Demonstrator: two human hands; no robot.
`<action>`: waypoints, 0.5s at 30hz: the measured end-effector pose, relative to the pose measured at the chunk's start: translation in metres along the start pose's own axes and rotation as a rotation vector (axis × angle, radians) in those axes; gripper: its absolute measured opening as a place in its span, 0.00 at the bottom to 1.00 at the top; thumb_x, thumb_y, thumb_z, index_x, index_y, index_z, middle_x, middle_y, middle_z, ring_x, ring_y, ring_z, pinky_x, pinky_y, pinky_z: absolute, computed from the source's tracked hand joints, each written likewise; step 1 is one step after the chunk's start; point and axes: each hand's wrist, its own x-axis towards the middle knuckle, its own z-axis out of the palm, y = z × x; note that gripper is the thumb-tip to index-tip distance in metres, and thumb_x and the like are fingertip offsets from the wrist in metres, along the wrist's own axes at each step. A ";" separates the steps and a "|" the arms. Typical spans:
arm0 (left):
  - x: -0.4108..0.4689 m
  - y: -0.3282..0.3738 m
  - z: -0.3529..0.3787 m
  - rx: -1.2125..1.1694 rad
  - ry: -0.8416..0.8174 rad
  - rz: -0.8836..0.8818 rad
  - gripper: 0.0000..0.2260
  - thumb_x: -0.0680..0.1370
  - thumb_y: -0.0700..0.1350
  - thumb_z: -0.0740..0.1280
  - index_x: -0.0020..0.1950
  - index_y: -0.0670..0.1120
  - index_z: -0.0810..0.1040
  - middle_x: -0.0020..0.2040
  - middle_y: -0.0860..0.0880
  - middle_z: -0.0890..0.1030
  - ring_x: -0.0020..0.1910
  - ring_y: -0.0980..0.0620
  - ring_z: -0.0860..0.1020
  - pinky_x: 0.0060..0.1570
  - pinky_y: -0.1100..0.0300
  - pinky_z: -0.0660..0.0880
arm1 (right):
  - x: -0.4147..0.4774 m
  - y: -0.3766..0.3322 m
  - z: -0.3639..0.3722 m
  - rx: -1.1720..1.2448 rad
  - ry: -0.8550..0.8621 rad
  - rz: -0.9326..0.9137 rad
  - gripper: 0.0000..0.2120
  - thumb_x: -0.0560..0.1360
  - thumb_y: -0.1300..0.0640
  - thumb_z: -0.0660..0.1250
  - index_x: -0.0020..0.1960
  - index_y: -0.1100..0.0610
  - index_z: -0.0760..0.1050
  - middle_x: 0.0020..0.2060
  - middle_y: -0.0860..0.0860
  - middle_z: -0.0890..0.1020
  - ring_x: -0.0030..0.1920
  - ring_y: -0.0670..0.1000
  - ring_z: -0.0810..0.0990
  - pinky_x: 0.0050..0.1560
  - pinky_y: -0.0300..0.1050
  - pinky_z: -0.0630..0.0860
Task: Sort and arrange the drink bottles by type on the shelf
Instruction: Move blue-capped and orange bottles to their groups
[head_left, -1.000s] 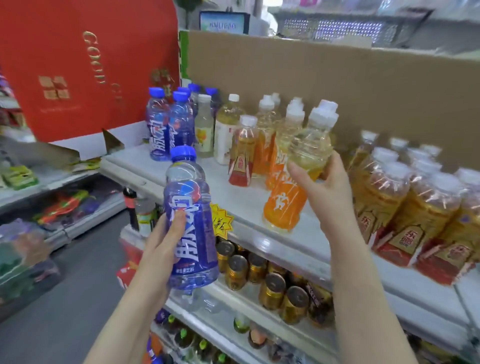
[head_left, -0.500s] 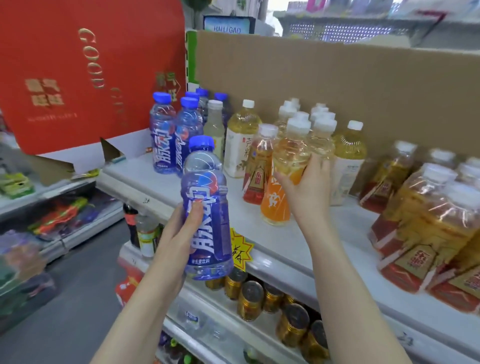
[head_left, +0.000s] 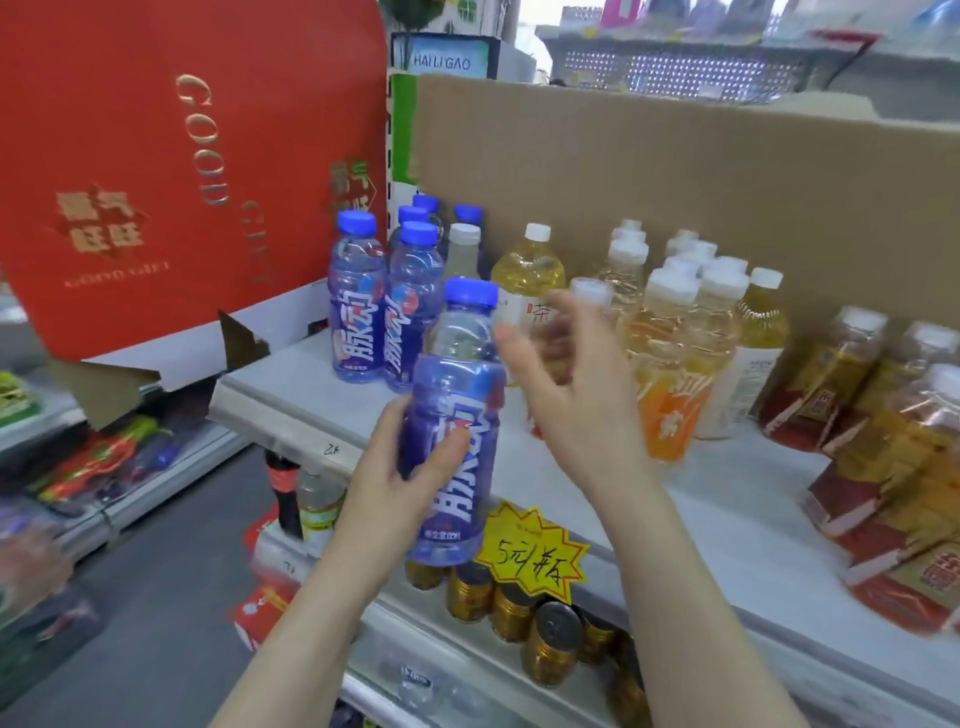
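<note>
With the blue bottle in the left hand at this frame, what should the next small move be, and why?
Probably set the blue bottle, gripped in the left hand, upright on the shelf beside the blue-capped bottles at its left end. It matches them, and the right hand is open and empty.

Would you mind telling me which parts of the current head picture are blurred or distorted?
Head view: the right hand is motion-smeared; the left hand and its blue bottle are sharper; the shelf bends with wide-angle distortion; the left edge is soft.
</note>
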 end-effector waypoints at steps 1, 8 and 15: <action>0.005 0.002 -0.003 0.031 -0.021 0.015 0.25 0.70 0.58 0.72 0.64 0.52 0.75 0.55 0.55 0.84 0.54 0.56 0.83 0.48 0.63 0.79 | 0.003 -0.010 0.010 0.130 -0.187 0.093 0.25 0.75 0.36 0.69 0.67 0.47 0.73 0.54 0.41 0.81 0.54 0.43 0.81 0.56 0.43 0.77; 0.060 0.006 -0.050 0.299 -0.066 0.076 0.33 0.70 0.58 0.74 0.73 0.57 0.69 0.64 0.58 0.80 0.59 0.60 0.79 0.59 0.61 0.77 | 0.040 -0.026 0.066 0.396 -0.199 0.143 0.18 0.76 0.51 0.75 0.63 0.49 0.75 0.55 0.45 0.86 0.55 0.44 0.85 0.61 0.57 0.81; 0.112 -0.013 -0.091 0.594 0.024 0.064 0.27 0.70 0.46 0.78 0.65 0.55 0.70 0.56 0.56 0.81 0.55 0.53 0.80 0.49 0.58 0.74 | 0.078 -0.027 0.142 0.112 -0.145 0.056 0.25 0.73 0.45 0.75 0.67 0.50 0.75 0.59 0.50 0.78 0.62 0.48 0.76 0.64 0.53 0.75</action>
